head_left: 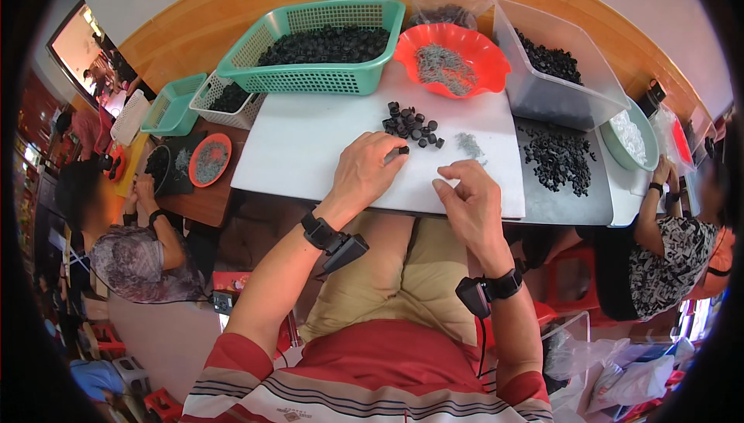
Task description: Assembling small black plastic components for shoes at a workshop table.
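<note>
My left hand (pixel 366 166) is closed over the white board, pinching a small black round cap (pixel 403 149) between thumb and fingertips. A little to its right is my right hand (pixel 471 197), fingers curled, thumb and forefinger tips close together; anything between them is too small to make out. Just beyond the hands lies a loose heap of black caps (pixel 415 125). Beside that heap is a small pile of thin grey pieces (pixel 469 144). Both lie on the white board (pixel 302 144).
Along the back stand a green basket (pixel 310 82) of black parts, a red scalloped bowl (pixel 496 74) of grey pieces and a clear bin (pixel 558 101). Black bits (pixel 558 159) cover a grey board on the right. People sit at work on either side.
</note>
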Demonstrator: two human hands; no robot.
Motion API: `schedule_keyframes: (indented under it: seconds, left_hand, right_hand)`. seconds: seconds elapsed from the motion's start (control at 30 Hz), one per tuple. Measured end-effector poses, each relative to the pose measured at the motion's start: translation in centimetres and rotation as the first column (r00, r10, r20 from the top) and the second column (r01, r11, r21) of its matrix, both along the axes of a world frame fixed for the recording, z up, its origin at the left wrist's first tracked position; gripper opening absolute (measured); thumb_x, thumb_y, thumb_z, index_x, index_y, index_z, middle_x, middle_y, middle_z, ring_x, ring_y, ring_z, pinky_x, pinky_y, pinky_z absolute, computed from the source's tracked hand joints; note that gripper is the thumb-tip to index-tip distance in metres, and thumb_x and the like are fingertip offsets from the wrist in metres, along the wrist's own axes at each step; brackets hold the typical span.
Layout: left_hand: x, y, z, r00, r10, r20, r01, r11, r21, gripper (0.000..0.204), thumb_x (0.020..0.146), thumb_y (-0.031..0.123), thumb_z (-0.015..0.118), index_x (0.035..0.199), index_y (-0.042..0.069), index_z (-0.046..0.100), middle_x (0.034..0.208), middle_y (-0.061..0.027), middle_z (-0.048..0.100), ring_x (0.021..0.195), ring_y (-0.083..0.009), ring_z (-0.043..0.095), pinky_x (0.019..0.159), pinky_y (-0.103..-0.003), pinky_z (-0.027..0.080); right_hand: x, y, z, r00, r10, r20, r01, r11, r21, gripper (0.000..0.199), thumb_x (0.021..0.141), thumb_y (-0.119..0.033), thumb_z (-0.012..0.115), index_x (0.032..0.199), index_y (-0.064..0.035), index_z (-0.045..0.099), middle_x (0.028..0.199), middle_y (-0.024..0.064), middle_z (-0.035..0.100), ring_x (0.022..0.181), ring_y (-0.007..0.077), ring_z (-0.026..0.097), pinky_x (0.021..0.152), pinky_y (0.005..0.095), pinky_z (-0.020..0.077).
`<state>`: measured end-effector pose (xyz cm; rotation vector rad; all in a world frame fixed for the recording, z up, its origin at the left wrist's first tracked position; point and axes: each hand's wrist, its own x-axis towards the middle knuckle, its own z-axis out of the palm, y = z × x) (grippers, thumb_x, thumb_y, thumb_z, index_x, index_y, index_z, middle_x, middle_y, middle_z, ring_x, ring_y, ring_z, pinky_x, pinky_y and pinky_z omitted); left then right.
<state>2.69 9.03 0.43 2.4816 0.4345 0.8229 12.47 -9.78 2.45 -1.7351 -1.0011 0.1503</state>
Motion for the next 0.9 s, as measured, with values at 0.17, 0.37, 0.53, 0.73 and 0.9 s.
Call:
schedule_keyframes:
  seconds: [0.17, 0.37, 0.53, 0.73, 0.9]
  left_hand:
    - [-0.1, -0.2, 0.2, 1.0, -0.015, 0.018, 0.016, 1.0, -0.027, 0.021, 0.083, 0.014, 0.076, 0.1, 0.003, 0.073, 0.097, -0.0103, 0.072, 0.093, -0.0305, 0.066, 0.082, -0.04, 0.053]
    - [-0.4, -0.1, 0.0, 0.998, -0.048, 0.045, 0.049, 0.999, -0.023, 0.021, 0.082, 0.014, 0.076, 0.1, 0.003, 0.072, 0.098, -0.0098, 0.072, 0.094, -0.0305, 0.066, 0.083, -0.04, 0.053]
    - [-0.5, 0.1, 0.0, 0.997, -0.064, 0.048, 0.064, 0.998, -0.014, 0.02, 0.082, 0.014, 0.076, 0.1, 0.004, 0.072, 0.098, -0.0094, 0.072, 0.095, -0.0298, 0.066, 0.083, -0.04, 0.054]
    - [-0.7, 0.1, -0.1, 0.994, -0.082, 0.067, 0.082, 0.997, 0.0, 0.02, 0.084, 0.015, 0.075, 0.1, 0.005, 0.071, 0.097, -0.0089, 0.072, 0.091, -0.0295, 0.065, 0.081, -0.04, 0.053]
    - [-0.8, 0.2, -0.2, 0.992, -0.093, 0.084, 0.092, 0.996, 0.016, 0.02, 0.084, 0.016, 0.074, 0.1, 0.005, 0.072, 0.099, -0.0089, 0.072, 0.09, -0.0297, 0.065, 0.08, -0.04, 0.053]
  right_hand:
    - [1.8, 2.3, -0.1, 0.933, -0.122, 0.339, 0.148, 0.988, -0.053, 0.021, 0.086, -0.006, 0.072, 0.107, -0.0024, 0.067, 0.103, 0.0131, 0.067, 0.07, 0.032, 0.065, 0.065, 0.0404, 0.0524]
    - [3.2, 4.5, -0.1, 0.862, -0.072, 0.501, 0.23, 0.938, -0.26, 0.024, 0.089, -0.01, 0.068, 0.112, -0.0041, 0.065, 0.106, 0.0143, 0.068, 0.082, 0.0394, 0.068, 0.071, 0.0474, 0.0539]
    - [3.6, 4.6, -0.4, 0.865, -0.037, 0.5, 0.224, 0.921, -0.318, 0.025, 0.088, -0.011, 0.069, 0.112, -0.0041, 0.066, 0.106, 0.0144, 0.068, 0.084, 0.0395, 0.068, 0.073, 0.0471, 0.0535]
    - [2.7, 4.1, 0.6, 0.887, -0.013, 0.461, 0.19, 0.921, -0.339, 0.028, 0.086, -0.011, 0.07, 0.113, -0.0053, 0.068, 0.106, 0.0146, 0.068, 0.088, 0.0383, 0.068, 0.076, 0.0472, 0.0529]
    - [2.8, 4.4, 1.1, 0.892, -0.018, 0.452, 0.177, 0.934, -0.312, 0.025, 0.086, -0.012, 0.071, 0.11, -0.0043, 0.069, 0.108, 0.0137, 0.069, 0.085, 0.0363, 0.068, 0.075, 0.0455, 0.0527]
